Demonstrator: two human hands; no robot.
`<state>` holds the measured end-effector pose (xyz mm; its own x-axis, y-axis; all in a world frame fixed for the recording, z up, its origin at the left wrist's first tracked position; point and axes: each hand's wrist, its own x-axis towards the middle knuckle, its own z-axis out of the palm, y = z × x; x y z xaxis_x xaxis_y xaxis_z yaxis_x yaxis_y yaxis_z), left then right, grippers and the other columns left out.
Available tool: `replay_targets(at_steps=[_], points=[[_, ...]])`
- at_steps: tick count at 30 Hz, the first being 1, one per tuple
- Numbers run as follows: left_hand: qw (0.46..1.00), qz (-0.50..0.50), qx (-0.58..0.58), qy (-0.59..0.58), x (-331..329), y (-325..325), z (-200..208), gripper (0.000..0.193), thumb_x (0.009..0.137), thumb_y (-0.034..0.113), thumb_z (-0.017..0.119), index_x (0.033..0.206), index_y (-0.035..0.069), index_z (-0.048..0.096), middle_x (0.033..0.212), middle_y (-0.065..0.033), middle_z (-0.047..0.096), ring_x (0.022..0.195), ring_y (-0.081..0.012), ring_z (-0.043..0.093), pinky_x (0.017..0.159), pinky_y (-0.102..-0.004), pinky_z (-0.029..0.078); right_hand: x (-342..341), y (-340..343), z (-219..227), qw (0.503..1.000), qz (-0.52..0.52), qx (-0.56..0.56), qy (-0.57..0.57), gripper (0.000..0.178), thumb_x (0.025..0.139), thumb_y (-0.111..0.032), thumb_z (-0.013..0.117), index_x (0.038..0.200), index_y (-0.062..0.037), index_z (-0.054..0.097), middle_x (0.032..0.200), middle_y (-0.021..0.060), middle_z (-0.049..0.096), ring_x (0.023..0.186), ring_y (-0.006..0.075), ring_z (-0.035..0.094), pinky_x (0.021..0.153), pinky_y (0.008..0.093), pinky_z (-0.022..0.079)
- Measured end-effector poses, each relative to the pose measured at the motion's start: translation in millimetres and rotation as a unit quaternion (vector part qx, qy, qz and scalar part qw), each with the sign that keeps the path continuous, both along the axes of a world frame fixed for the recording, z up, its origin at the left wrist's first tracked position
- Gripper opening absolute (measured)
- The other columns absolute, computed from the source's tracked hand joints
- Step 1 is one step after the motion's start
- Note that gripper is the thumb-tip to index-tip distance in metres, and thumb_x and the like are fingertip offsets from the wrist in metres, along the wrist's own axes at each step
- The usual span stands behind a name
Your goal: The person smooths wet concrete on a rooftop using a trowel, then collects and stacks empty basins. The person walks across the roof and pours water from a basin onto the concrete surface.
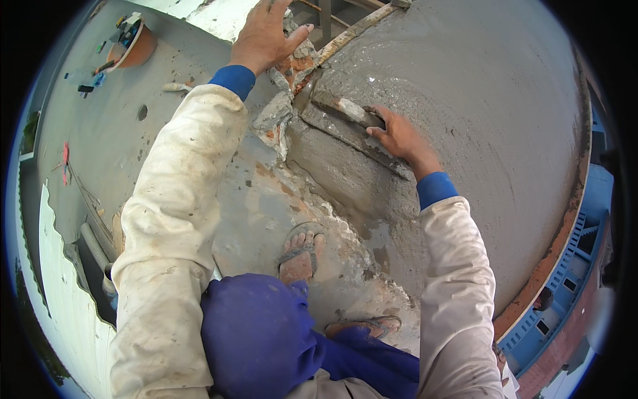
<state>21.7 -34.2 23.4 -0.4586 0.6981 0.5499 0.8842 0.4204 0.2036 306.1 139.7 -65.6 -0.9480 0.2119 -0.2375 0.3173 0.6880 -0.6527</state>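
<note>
My right hand [402,136] is closed round the handle of a plastering float [355,136]. The float's long blade lies on wet grey mortar [458,113], next to the ragged edge of some broken brickwork [274,114]. Farther ahead and to the left, my left hand [264,34] is over the top of that brickwork, thumb stretched out and fingers apart. It holds nothing that I can see, and whether it rests on the bricks I cannot tell. The mortar looks smooth and shiny beyond the float and rougher on its near side.
An orange bucket [137,45] holding tools stands at the far left. A red-handled tool [66,163] and pipes [95,246] lie at the left. Beyond the brickwork is a framed opening [332,20]. A curved edge [561,246] bounds the mortar on the right. My sandalled foot [299,256] stands beside the mortar.
</note>
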Motion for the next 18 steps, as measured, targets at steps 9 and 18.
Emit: replay_targets(at_steps=[9,18], points=[[1.000,-0.018,-0.006,0.016,-11,4,-3,0.070,0.092,0.051,0.066,0.142,0.007,0.047,0.141,-0.0215,0.050,0.134,-0.0395,0.045,0.111,-0.0475,0.041,163,-30,-1,0.996,0.094,-0.004,-0.001,0.050,0.091,-0.018,0.067,0.139,-0.0139,0.052,0.123,0.0168,0.066,0.114,0.0389,0.061,0.096,0.0492,0.049],[0.999,-0.032,-0.012,0.027,-24,7,-17,0.070,0.092,0.051,0.067,0.141,0.005,0.048,0.138,-0.0223,0.053,0.132,-0.0399,0.048,0.109,-0.0472,0.042,292,-59,49,0.981,-0.162,0.059,-0.084,0.054,0.091,-0.021,0.069,0.139,-0.0055,0.050,0.131,0.0207,0.060,0.121,0.0415,0.056,0.101,0.0475,0.047]])
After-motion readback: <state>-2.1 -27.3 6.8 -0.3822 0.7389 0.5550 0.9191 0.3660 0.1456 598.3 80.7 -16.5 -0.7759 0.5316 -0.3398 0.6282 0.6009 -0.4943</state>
